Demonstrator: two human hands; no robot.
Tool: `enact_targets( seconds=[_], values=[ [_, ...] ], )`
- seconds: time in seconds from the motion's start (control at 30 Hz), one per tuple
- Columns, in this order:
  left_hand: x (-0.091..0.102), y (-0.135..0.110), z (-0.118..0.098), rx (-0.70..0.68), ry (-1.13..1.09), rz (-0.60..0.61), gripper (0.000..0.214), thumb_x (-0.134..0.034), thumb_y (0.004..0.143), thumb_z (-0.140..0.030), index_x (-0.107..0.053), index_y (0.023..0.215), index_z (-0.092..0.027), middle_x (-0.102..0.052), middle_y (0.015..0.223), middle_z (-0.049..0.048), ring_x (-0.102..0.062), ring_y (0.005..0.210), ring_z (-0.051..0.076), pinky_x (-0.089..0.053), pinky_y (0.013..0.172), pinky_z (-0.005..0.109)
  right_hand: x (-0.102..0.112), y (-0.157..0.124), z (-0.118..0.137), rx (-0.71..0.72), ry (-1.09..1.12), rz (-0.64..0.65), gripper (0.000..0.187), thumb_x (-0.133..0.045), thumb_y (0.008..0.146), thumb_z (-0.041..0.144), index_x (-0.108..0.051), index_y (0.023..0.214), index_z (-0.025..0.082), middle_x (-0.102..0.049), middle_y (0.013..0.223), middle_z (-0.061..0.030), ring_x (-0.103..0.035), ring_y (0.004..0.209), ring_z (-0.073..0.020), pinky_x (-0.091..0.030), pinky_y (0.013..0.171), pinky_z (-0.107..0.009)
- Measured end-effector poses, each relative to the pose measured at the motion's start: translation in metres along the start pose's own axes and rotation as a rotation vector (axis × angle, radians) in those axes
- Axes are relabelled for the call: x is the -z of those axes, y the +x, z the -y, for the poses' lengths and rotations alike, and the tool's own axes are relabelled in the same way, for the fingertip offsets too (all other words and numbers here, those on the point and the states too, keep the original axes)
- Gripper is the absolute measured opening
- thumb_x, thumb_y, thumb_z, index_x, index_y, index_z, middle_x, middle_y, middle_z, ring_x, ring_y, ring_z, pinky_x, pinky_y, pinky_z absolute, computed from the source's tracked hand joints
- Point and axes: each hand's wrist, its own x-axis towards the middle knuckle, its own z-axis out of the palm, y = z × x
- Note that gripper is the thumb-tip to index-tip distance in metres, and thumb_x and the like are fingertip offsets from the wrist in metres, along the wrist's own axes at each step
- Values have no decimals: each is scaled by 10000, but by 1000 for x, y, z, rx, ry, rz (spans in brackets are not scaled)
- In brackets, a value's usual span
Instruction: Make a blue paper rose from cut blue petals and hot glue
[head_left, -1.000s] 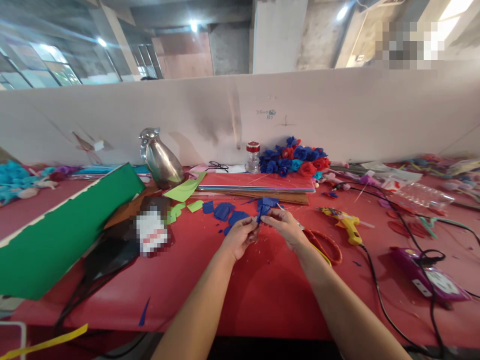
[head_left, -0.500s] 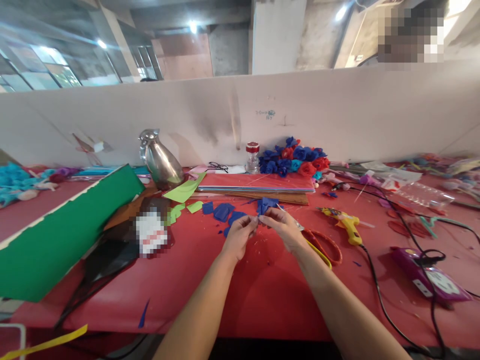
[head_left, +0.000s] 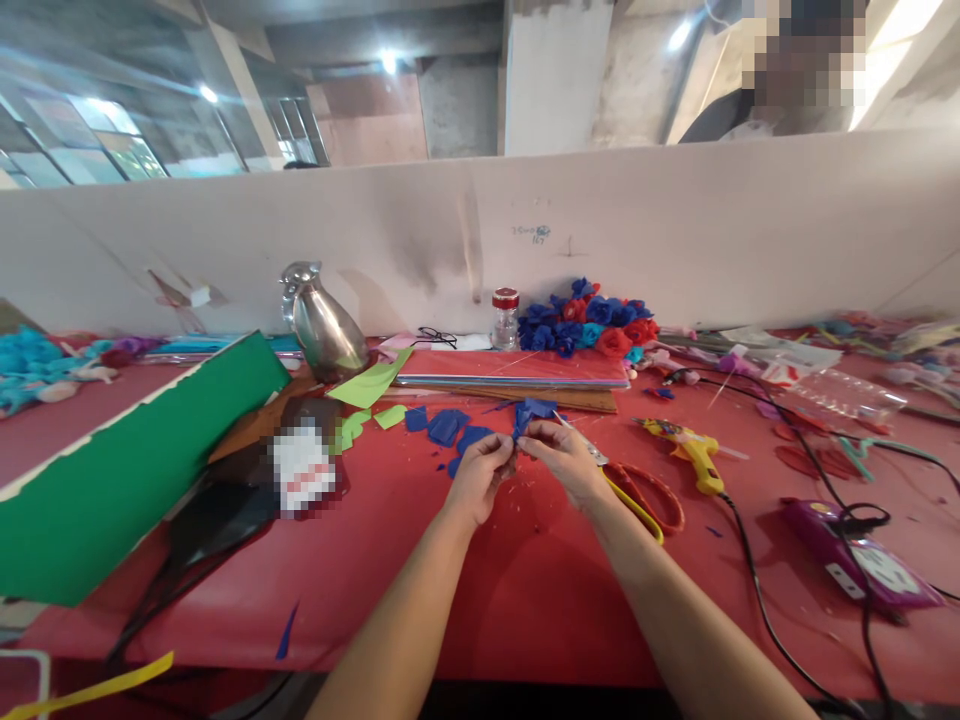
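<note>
Near the middle of the red table, my left hand and my right hand meet at the fingertips. Both pinch a small piece of blue paper, mostly covered by the fingers. Behind them lies another blue paper piece. Cut blue paper pieces are spread left of the hands, beside light green paper scraps. Scissors with red and yellow handles rest just right of my right hand, their blades partly hidden by it.
A yellow glue gun and a purple power box with black cords lie right. Behind are stacked sheets, a glass jar, paper flowers and a metal jug. A green board stands left. A person is beyond the partition.
My fingers have shifted slightly around the blue paper, and more of it shows above the fingertips. Beyond the partition, the person has moved a little to the left.
</note>
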Motion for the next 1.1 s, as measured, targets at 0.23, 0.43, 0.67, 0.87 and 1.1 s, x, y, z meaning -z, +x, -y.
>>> enact_targets(
  seconds=[0.23, 0.43, 0.67, 0.87, 1.1],
  values=[
    [1, 1, 3, 4, 27, 52, 321, -752, 628, -412, -575, 650, -144, -520, 574, -23, -413, 532, 64, -298, 531, 194, 1, 0, 0, 22, 51, 58, 176, -695, 628, 337, -607, 640, 185, -586, 575, 29, -527, 582, -121, -410, 628, -265],
    [-1, 0, 4, 21, -49, 68, 351, -774, 596, -431, -573, 660, -151, -533, 598, -22, -424, 549, 66, -300, 543, 195, 4, 0, -1, 34, 133, 33, 203, -720, 601, 323, -646, 733, 187, -621, 641, 17, -554, 620, -134, -431, 650, -275],
    [-1, 1, 4, -45, -59, 16, 374, -813, 523, -432, -592, 619, -146, -515, 576, -37, -413, 567, 62, -316, 587, 197, 2, 0, -1, 159, 10, 106, 193, -715, 661, 337, -600, 665, 183, -563, 619, 26, -509, 605, -117, -406, 601, -252],
    [-3, 0, 3, -50, -66, 38, 353, -808, 536, -423, -597, 604, -147, -503, 563, -38, -394, 555, 65, -303, 567, 202, 4, 1, -4, 211, -29, 113, 184, -686, 699, 349, -606, 668, 186, -548, 647, 16, -510, 637, -126, -418, 629, -264],
    [-4, -3, -1, -116, -59, 45, 279, -806, 556, -374, -640, 639, -166, -546, 617, -37, -451, 617, 79, -357, 647, 208, 6, 0, -2, 362, -100, 100, 143, -704, 709, 350, -671, 688, 213, -549, 798, -23, -516, 774, -157, -427, 718, -296]
  ],
)
